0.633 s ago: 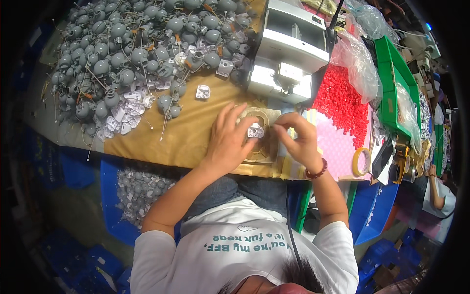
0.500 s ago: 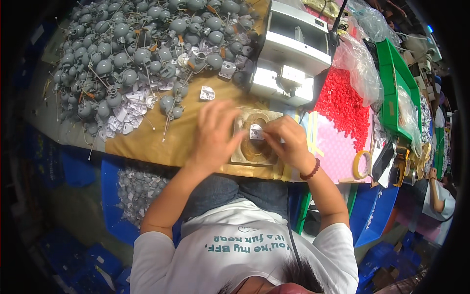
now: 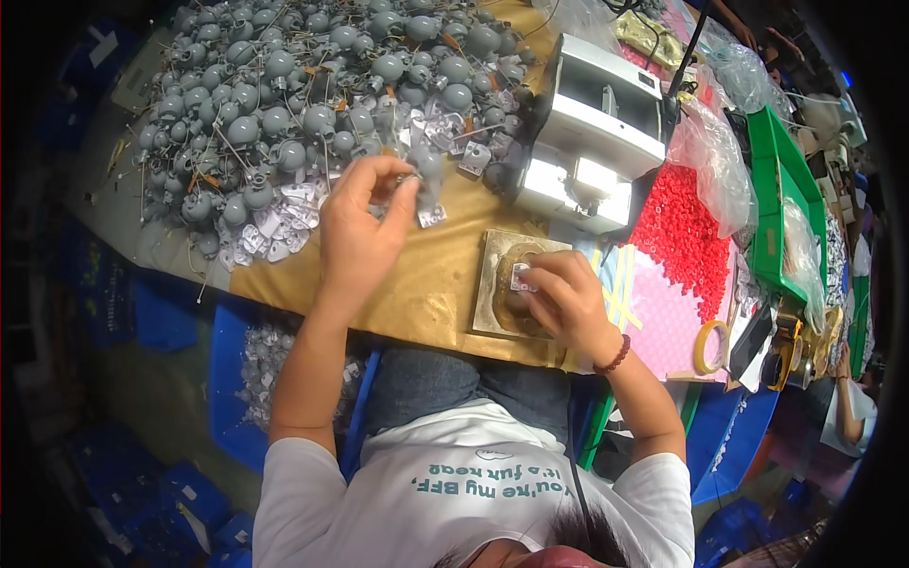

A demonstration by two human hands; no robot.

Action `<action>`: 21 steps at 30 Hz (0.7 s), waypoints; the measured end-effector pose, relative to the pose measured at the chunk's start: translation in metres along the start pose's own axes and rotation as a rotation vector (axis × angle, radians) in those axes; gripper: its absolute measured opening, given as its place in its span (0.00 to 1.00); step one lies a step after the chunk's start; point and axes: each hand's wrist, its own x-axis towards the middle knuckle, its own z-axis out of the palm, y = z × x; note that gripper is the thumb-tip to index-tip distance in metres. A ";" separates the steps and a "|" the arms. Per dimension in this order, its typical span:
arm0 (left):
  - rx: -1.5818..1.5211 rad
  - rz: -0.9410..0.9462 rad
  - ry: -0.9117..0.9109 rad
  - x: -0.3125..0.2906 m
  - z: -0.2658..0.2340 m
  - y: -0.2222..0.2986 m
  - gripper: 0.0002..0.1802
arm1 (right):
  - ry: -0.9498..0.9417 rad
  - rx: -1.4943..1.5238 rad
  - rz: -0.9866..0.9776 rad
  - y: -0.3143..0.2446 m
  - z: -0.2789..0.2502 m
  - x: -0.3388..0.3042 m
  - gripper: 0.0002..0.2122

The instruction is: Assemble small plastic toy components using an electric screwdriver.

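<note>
My left hand (image 3: pixel 365 222) is at the front edge of the heap of grey ball-shaped parts (image 3: pixel 284 114). Its thumb and fingertips pinch a grey ball-shaped part (image 3: pixel 429 166), which is smeared by motion. Beside that part, a small white plastic piece (image 3: pixel 432 217) lies on the brown table cover. My right hand (image 3: pixel 575 301) is over a square metal block (image 3: pixel 494 308) with a rounded recess. Its thumb and fingers close on the edge of a small white plastic piece (image 3: pixel 520 276) sitting in the recess.
Behind the block stands a white and grey machine (image 3: pixel 592 123). Red small parts (image 3: pixel 677 241) spread over a pink sheet to the right, near a yellow tape roll (image 3: pixel 710 346) and a green crate (image 3: pixel 781 204). A blue bin (image 3: pixel 227 388) sits below the table's front edge.
My left hand has gone from beside the metal block to the grey heap at the left and taken hold of a grey part. My right hand stays at the white piece. The view has shifted slightly.
</note>
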 end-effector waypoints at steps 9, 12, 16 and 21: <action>0.036 0.134 -0.311 -0.045 0.033 0.000 0.21 | 0.004 0.861 0.525 -0.041 0.035 0.048 0.24; 0.056 0.193 -0.282 -0.055 0.030 0.003 0.25 | 0.084 1.073 0.712 -0.029 0.041 0.058 0.20; 0.090 0.172 -0.200 -0.053 0.019 -0.003 0.28 | 0.264 1.253 0.690 -0.020 0.027 0.071 0.18; 0.208 0.281 -0.047 -0.048 0.020 0.005 0.42 | 0.174 1.055 0.442 -0.047 -0.029 0.088 0.20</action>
